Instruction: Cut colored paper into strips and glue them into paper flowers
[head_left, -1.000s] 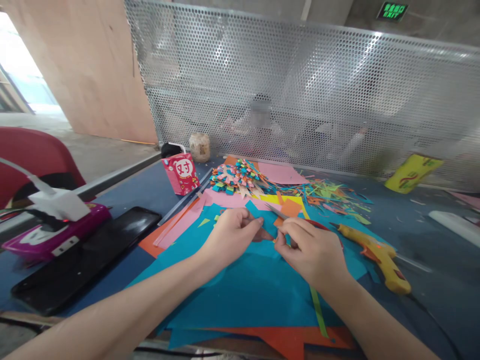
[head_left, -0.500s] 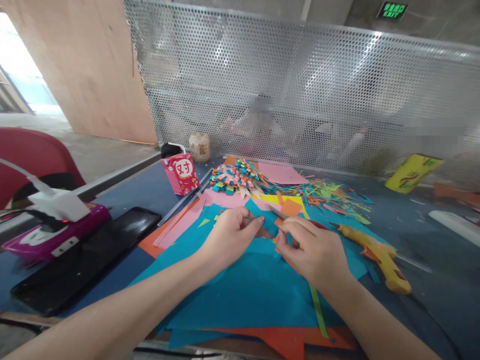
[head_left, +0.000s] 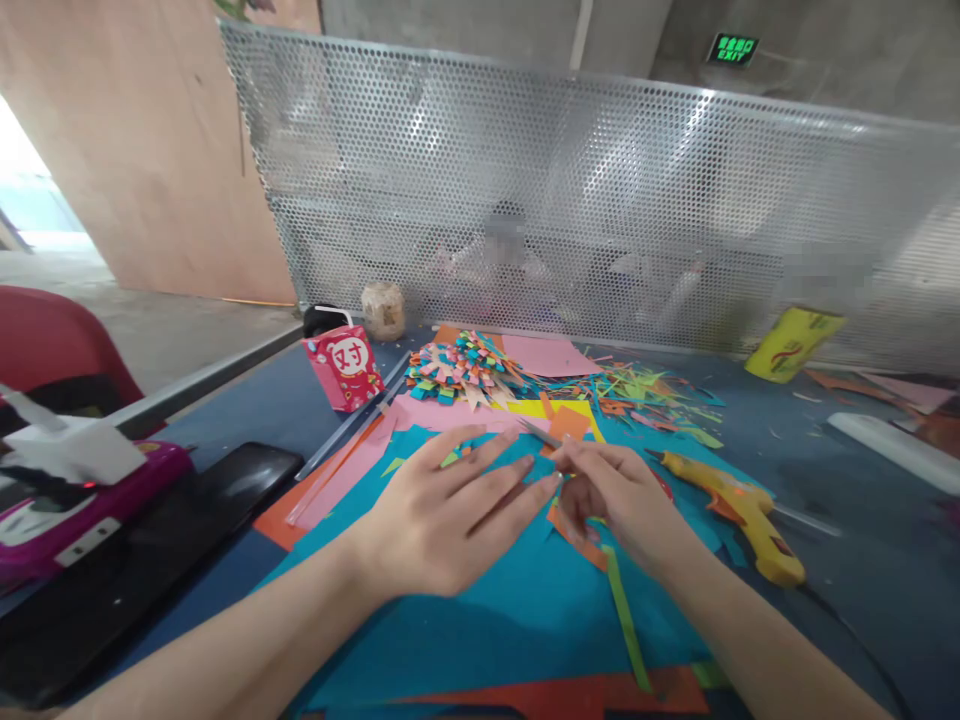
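My left hand [head_left: 442,510] is open with fingers spread, palm down, above the blue paper [head_left: 480,640]. Its fingertips come close to my right hand [head_left: 615,495], whose fingers are curled closed. An orange paper strip [head_left: 592,553] sticks out below those curled fingers. Beyond them shows the pointed metal blade of a pair of scissors [head_left: 538,432], with a bit of red handle behind the hand; I cannot tell whether they are held or lie on the paper. A green paper strip [head_left: 627,620] lies below my right hand. An orange paper square [head_left: 568,422] is near the blade.
A fringed, many-coloured paper piece [head_left: 465,372] and paper scraps [head_left: 652,392] lie at the back. Right: yellow glue gun [head_left: 739,505] and yellow can [head_left: 793,345]. Left: red drink box [head_left: 343,370], black phone [head_left: 172,540], purple power strip [head_left: 97,520]. Behind stands a perforated metal screen [head_left: 450,180].
My left hand has opened from a pinch and spread its fingers. My right hand stays closed, and more of the orange strip shows below it. The camera view has shifted slightly.
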